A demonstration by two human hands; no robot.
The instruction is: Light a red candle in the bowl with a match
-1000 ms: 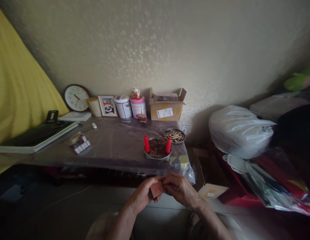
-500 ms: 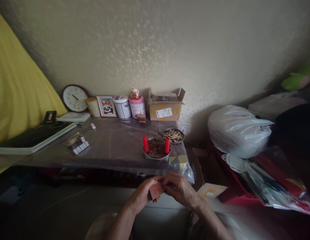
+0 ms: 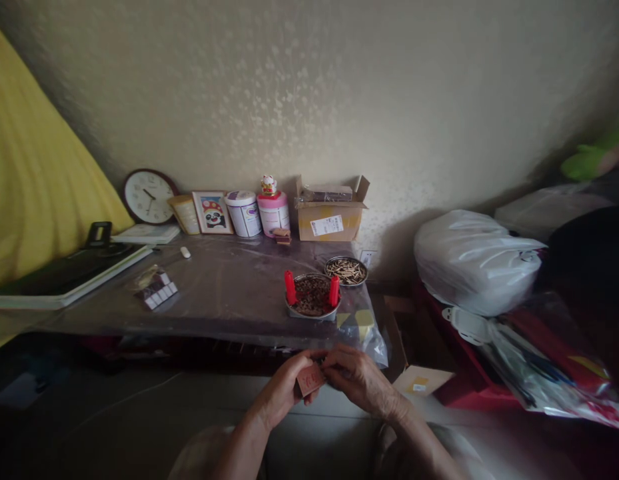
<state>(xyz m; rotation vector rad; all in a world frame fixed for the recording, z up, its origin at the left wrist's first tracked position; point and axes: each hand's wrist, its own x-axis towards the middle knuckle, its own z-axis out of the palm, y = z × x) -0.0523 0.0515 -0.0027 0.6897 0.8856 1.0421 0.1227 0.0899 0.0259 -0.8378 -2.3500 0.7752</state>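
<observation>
A small reddish-brown box (image 3: 310, 379), like a matchbox, sits between both hands just below the table's front edge. My left hand (image 3: 284, 390) wraps its fingers round the box's left side. My right hand (image 3: 356, 379) pinches the box's right end with curled fingers. On the table beyond them stands a round metal dish (image 3: 312, 298) of dark bits with two red cylinders standing in it. A second metal dish (image 3: 346, 271) behind it holds pale sticks.
A plastic-covered table (image 3: 224, 293) carries a clock (image 3: 148, 195), a framed picture (image 3: 212, 212), two tubs (image 3: 259, 213), a cardboard box (image 3: 330, 212) and a small packet (image 3: 156, 290). A white plastic bag (image 3: 476, 260) and red packaging lie at the right. A yellow curtain (image 3: 34, 173) hangs at the left.
Both hands stay closed round the small box in nearly the same spot; the camera has shifted slightly.
</observation>
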